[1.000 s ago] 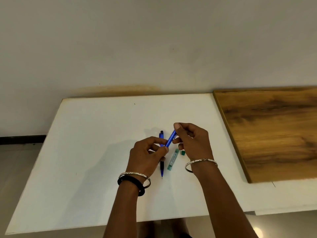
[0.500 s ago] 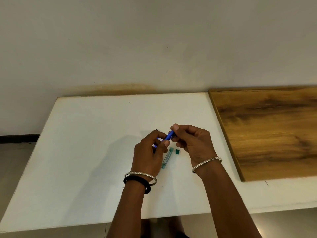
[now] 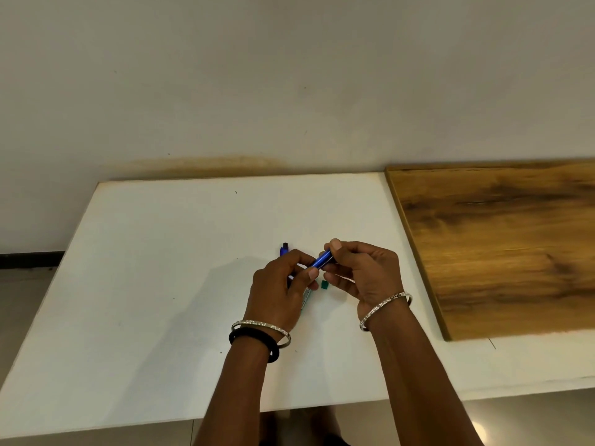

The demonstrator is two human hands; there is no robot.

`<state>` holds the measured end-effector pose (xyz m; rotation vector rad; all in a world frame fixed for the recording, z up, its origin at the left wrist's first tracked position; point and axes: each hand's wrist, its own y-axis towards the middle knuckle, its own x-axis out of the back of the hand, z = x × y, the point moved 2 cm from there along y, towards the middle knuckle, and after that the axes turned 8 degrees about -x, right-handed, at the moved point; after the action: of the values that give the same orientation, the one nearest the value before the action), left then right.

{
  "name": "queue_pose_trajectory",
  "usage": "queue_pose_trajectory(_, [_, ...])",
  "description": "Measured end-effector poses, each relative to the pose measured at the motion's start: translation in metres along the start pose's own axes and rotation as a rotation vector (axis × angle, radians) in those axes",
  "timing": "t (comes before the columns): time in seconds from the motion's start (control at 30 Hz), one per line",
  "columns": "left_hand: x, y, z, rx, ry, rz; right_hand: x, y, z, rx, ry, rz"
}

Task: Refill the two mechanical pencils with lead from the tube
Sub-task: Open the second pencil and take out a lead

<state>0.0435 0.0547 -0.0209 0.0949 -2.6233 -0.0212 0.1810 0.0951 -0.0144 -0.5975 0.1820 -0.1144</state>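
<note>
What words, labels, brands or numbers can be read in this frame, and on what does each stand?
No text here is legible.
Lead tube, mostly hidden under the left hand: pale label with print, too small and blurred to read.
Blue pencil, pinched between the left hand and the right hand: no readable marking.
Second pencil: no readable marking.
Right-wrist bangle: a small dark looped mark, too small to read.

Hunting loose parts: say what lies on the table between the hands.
Head view: a small green cap lies on the table between left hand and right hand, beneath the blue pencil they hold.
</note>
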Motion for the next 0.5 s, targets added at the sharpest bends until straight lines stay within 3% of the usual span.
queue_pose_trajectory(0.33, [0.005,-0.002,0.007,0.091,-0.129,0.002,0.025,0.008,0.009,0.086,-0.001,-0.113])
queue_pose_trajectory(0.4, [0.006,-0.002,0.006,0.093,-0.138,-0.020,0.031,0.012,0.008,0.180,-0.177,-0.200])
queue_pose_trajectory(0.5, [0.005,-0.001,0.004,0.084,-0.119,-0.036,0.030,0.017,0.003,0.342,-0.651,-0.298])
